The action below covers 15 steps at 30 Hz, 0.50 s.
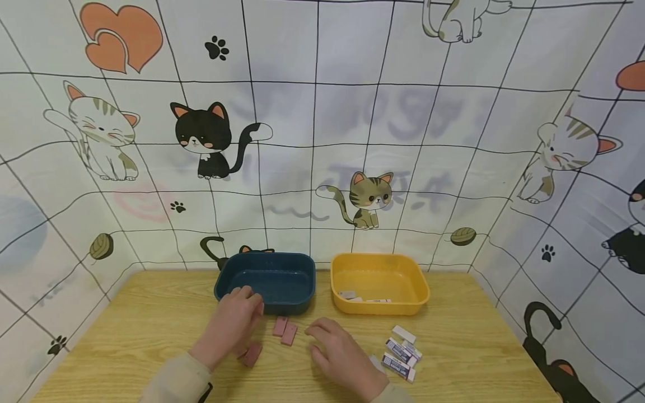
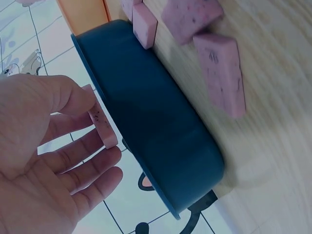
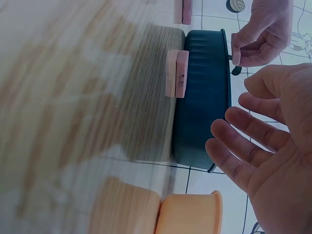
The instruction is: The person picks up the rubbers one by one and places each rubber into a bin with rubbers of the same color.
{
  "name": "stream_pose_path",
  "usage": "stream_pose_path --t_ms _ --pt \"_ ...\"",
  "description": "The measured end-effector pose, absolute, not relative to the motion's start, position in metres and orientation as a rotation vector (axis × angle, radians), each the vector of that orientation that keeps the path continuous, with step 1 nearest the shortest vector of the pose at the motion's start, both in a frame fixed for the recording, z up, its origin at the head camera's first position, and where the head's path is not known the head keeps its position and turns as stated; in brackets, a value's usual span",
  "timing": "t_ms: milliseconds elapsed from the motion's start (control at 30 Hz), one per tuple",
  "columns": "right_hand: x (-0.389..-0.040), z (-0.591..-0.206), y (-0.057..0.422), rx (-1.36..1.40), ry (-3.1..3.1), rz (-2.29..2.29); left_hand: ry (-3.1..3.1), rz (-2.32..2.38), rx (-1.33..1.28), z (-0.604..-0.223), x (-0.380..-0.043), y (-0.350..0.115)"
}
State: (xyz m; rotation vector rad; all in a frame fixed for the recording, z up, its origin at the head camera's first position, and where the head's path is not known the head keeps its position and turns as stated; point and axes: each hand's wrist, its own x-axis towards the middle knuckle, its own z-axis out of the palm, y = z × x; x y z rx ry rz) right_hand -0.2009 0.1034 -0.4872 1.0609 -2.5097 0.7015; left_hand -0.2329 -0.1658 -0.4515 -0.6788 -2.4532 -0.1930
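My left hand [image 1: 233,320] is at the near left of the blue bin [image 1: 292,305]. Between its thumb and fingers it pinches a pink eraser [image 2: 104,126], beside the bin's rim in the left wrist view. In the head view that eraser is hidden behind the hand. My right hand [image 1: 345,358] hovers over the table right of the pink erasers, fingers loosely bent with nothing in them. Two pink erasers [image 1: 289,334] lie in front of the blue bin. More pink erasers [image 1: 252,355] lie by the left forearm, partly covered.
A yellow bin [image 1: 380,307] stands right of the blue one, with several white erasers [image 1: 347,294] inside. Several white erasers in printed sleeves [image 1: 398,366] lie loose on the wooden table [image 1: 463,336] at the right. A patterned cloth backdrop [image 1: 287,168] rises behind the bins.
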Motion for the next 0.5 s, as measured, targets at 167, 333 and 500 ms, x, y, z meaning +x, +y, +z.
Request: stream_pose_path --t_ms 167,333,500 --pt "-0.201 -0.486 0.103 1.056 -2.514 0.693 -2.491 -0.177 -0.662 -0.446 -0.238 -0.169" --pt "-0.201 -0.486 0.102 1.075 -2.49 0.692 -2.502 -0.17 -0.653 -0.444 -0.245 -0.173" --pt "-0.203 -0.485 0.101 1.094 -2.471 0.705 -2.569 -0.165 -0.628 -0.44 -0.251 -0.175"
